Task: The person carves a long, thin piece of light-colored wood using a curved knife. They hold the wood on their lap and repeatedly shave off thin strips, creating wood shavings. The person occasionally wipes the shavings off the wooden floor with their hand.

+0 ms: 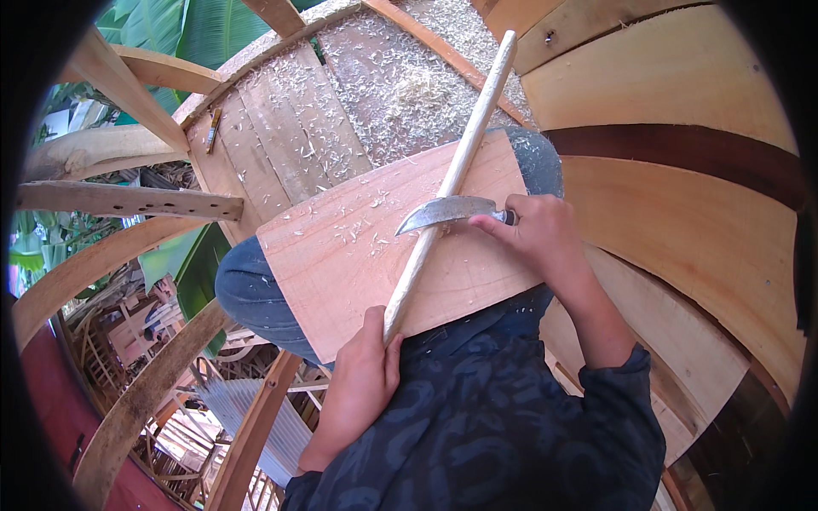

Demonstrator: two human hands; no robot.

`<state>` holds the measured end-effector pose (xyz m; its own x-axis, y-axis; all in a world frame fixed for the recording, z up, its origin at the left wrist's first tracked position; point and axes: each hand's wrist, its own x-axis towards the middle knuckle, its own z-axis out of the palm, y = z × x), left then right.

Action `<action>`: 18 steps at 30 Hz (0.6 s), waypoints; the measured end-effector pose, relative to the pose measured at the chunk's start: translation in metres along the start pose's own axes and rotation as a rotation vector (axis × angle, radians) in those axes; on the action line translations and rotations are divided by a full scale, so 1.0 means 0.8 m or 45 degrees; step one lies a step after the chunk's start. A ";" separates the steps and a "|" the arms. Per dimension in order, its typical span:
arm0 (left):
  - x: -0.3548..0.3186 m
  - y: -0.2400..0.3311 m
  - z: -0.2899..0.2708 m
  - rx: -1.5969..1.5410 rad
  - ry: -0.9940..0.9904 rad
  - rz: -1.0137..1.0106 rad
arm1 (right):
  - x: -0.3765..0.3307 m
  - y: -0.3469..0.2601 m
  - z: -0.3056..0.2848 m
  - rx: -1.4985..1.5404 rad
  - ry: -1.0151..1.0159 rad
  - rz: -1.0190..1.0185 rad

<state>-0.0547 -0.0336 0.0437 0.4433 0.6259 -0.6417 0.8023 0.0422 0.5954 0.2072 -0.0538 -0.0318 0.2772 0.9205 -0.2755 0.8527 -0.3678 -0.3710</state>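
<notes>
A long pale wooden stick (464,153) slants across a flat wooden board (328,247) lying over my lap. My left hand (365,362) is closed round the stick's near end. In my right hand (545,230) is a knife (443,213) with a curved blade, gripped by its handle, which is mostly hidden in the fingers. The blade lies across the middle of the stick, its tip pointing left. Small shavings are scattered on the board around the blade.
Beyond the board, a plank floor (281,119) carries a heap of shavings (426,94). A small yellow-brown object (213,129) lies at its left edge. Curved timber ribs (128,209) stand at left, with leaves (170,38) outside. Wide planks (673,230) form a wall at right.
</notes>
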 end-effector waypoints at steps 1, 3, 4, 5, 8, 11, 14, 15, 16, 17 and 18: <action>0.000 0.001 0.001 0.013 0.004 0.011 | 0.003 0.005 0.000 -0.020 0.042 -0.018; -0.002 0.000 0.004 0.038 0.026 0.022 | 0.027 0.033 -0.005 -0.027 0.165 0.292; -0.005 -0.003 0.004 0.048 0.026 0.015 | 0.038 0.059 -0.017 0.064 0.168 0.417; -0.007 -0.005 0.003 0.063 0.024 0.014 | 0.045 0.076 -0.031 0.160 0.176 0.547; -0.009 -0.004 -0.001 0.112 0.054 0.028 | 0.024 0.055 -0.052 0.076 0.057 0.489; -0.003 0.001 -0.001 0.144 0.038 0.046 | -0.016 -0.001 -0.028 0.019 -0.050 0.094; 0.001 0.001 0.001 0.157 0.016 0.062 | -0.031 -0.026 -0.006 0.059 -0.091 -0.086; 0.001 -0.001 0.001 0.163 0.016 0.063 | -0.032 -0.029 0.000 0.084 -0.097 -0.108; 0.001 -0.005 0.003 0.145 0.022 0.063 | -0.028 -0.025 -0.001 0.081 -0.063 -0.077; 0.001 -0.009 0.006 0.127 0.028 0.064 | -0.019 -0.012 -0.001 0.062 0.001 0.004; 0.000 -0.012 0.007 0.106 0.040 0.064 | -0.006 0.005 -0.002 0.042 0.066 0.078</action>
<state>-0.0597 -0.0383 0.0353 0.4719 0.6498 -0.5959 0.8106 -0.0540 0.5831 0.2103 -0.0597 -0.0306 0.3520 0.9012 -0.2528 0.8184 -0.4274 -0.3842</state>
